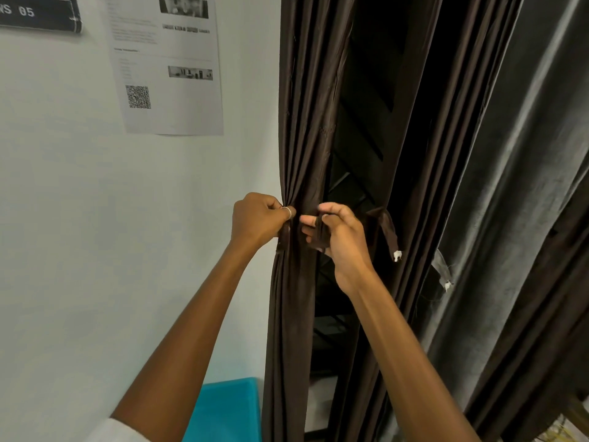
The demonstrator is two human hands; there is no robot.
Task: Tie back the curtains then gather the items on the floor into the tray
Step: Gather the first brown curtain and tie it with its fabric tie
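Note:
A dark brown curtain (306, 122) hangs bunched against the white wall. My left hand (258, 220) grips one end of a brown tie-back strap (283, 237) at the curtain's left edge. My right hand (338, 237) pinches the strap's other end in front of the gathered folds. A second brown curtain panel (430, 138) hangs to the right, with a loose strap (387, 231) dangling from it. The floor items and tray are out of view.
A grey curtain (516, 186) hangs at the far right with its own loose strap (443, 269). A printed sheet with a QR code (165, 65) is stuck to the wall. A teal box (226, 409) sits low beside the curtain. A dark window frame shows between the panels.

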